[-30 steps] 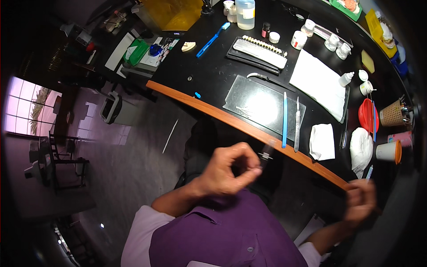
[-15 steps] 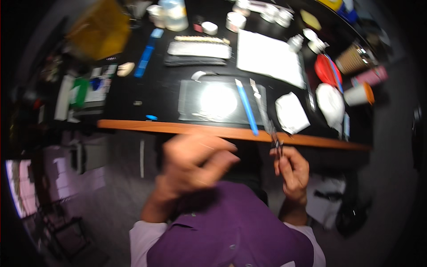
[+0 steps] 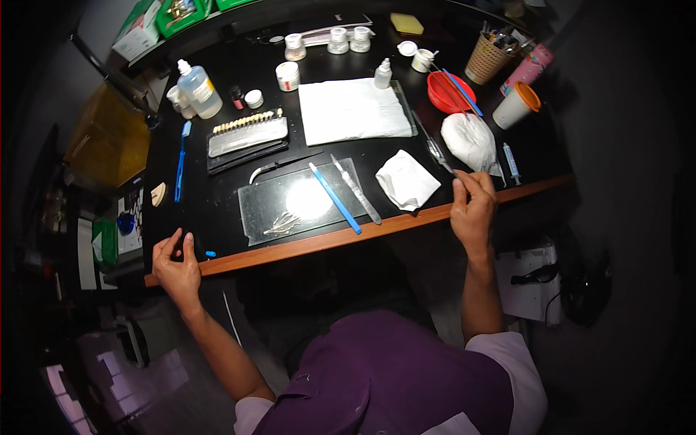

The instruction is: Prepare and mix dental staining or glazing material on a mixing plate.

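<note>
Metal tool [image 3: 435,150] has its pinched end hidden by the right hand [image 3: 473,208].

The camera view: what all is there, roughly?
Table: one, black, centre
Glass plate: one, clear, front
Stick: one, blue, across plate
Slim tool: one, silver, beside stick
Hooked tool: one, black, behind plate
Towel: one, white, centre
Crumpled cloth: one, white, front right
Tooth-tab case: one, grey, left
Toothbrush: one, blue, left
Large bottle: one, clear, back left
Glass jars: three, whitish, rear row
Bowl: one, red, right
Cup: one, white-orange, right
Syringe: one, blue, right
Left hand: one, bare, front left
Right hand: one, bare, by metal tool
</note>
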{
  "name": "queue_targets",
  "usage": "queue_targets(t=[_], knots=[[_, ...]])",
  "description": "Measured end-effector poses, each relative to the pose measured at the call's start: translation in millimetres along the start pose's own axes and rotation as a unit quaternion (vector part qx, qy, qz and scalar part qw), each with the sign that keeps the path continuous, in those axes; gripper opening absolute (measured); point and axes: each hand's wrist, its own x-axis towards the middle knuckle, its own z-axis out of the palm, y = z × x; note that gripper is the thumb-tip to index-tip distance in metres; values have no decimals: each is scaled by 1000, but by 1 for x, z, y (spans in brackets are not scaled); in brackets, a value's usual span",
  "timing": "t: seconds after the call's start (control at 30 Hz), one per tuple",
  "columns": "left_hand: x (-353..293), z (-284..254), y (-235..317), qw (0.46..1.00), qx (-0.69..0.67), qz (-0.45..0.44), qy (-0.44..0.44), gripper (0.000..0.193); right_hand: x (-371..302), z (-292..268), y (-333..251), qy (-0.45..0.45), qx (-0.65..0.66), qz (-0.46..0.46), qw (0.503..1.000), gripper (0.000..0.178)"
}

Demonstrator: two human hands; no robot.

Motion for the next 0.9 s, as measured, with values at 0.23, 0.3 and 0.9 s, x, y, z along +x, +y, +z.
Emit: queue_targets(t=[0.23, 0.3, 0.9], knots=[[13, -3, 10, 999, -19, 9, 31, 11, 3, 9, 29, -15, -56, 33, 998, 22], [15, 0, 22, 999, -32, -3, 43, 9, 4, 6, 43, -19, -61, 31, 997, 23], [3, 6, 1, 999, -22, -22, 35, 14, 133, -151, 182, 65, -31, 93, 993, 28]])
